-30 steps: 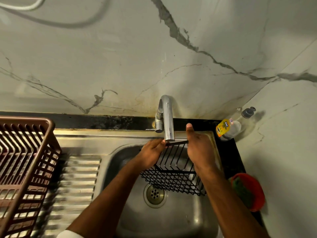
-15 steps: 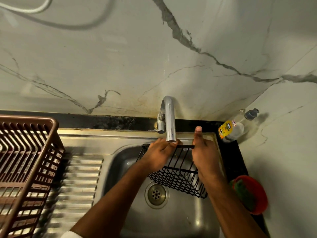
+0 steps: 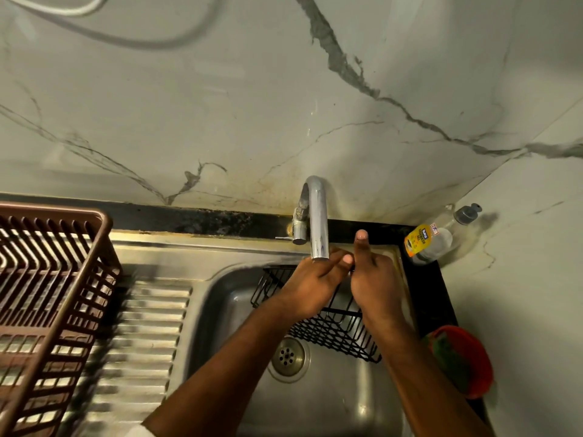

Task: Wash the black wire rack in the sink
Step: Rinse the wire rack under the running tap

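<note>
Black wire rack [image 3: 331, 329] sits tilted in the sink [image 3: 331, 402], centre frame, top edge right under the tap [image 3: 318, 222]. Left hand [image 3: 310, 287] and right hand [image 3: 372, 279] curl their fingers round that edge, probably for rinsing.

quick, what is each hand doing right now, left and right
Left hand: grips the black wire rack at its top rim.
Right hand: holds the same rim, thumb raised.

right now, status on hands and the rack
Left hand and right hand both gripping the black wire rack's top edge. Rack tilted in the sink, under the tap. Nothing in the way.
</note>
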Motion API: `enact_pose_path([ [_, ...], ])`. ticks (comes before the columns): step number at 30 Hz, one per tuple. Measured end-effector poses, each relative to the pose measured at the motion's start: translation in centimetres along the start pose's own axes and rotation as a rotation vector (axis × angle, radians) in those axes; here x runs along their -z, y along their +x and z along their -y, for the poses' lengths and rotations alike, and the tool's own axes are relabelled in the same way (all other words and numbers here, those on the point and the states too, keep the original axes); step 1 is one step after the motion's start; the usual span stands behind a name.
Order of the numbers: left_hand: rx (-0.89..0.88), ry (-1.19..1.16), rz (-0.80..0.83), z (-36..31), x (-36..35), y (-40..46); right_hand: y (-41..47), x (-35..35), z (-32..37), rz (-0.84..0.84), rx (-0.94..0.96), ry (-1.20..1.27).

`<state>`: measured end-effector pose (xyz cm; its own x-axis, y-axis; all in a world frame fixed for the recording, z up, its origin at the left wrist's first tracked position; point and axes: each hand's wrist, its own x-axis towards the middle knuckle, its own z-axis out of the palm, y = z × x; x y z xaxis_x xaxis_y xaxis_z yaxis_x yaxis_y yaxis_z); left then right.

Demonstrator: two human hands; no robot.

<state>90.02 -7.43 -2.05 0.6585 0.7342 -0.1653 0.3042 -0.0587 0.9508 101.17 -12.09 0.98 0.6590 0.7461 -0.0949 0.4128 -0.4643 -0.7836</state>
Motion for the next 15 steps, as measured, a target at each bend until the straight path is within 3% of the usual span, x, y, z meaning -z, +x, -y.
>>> enact_pose_path([
  [4,-0.062,0.071,0.012,0.1,1.0,-0.3,0.1,-0.6,0.0,0.049,-0.019,0.065],
  [9,0.036,0.226,-0.058,4.3,3.6,-0.6,-0.8,0.7,0.3,0.034,-0.072,0.161],
  [15,0.063,0.215,-0.094,5.6,4.9,-0.9,-1.6,3.8,-0.8,0.012,-0.178,0.329],
])
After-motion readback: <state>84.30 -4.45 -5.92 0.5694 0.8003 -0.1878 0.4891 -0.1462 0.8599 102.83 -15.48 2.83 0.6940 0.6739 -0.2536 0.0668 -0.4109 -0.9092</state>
